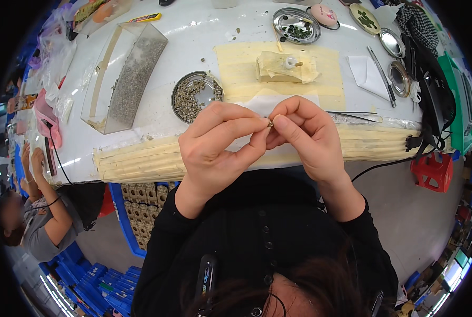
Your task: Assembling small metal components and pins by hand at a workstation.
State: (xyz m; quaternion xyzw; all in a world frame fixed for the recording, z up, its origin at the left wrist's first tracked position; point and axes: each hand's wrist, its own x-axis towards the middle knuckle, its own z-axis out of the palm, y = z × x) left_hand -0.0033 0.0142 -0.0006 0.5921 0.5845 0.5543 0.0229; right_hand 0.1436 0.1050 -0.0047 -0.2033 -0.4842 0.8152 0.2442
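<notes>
Both hands meet over the near edge of the table, fingertips together. Between them sits a tiny brass-coloured piece, mostly hidden by the fingers. My left hand pinches at it with thumb and forefinger. From the other side, my right hand grips it between thumb and curled fingers. Just beyond my left hand stands a round metal dish with many small metal parts in it. A white sheet lies partly under my fingers, and a taped block with a small white nozzle-like top stands farther back.
At left is a clear bin of small grey parts. Farther back right stands a metal dish with dark green bits. Tweezers lie right of my hands. Yellowish tape covers the table's front edge. Another person works at far left.
</notes>
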